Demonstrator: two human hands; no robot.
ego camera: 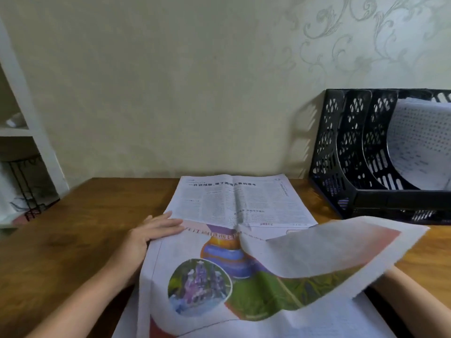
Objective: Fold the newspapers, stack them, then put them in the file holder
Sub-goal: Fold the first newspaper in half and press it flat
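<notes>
our left hand [156, 230] flat on the colourful newspaper [195, 269] | right hand hidden under lifted page, grip can't tell | black file holder [341, 152] already has a curled newspaper [419, 142] inside

Colourful newspaper [207, 276] half-folded on table, text newspaper [239, 201] beyond, black file holder [341, 147] right

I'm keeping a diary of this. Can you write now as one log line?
step: folding | left hand: flat on colour newspaper | right hand: hidden, lifting its right half | file holder: holds paper
</notes>
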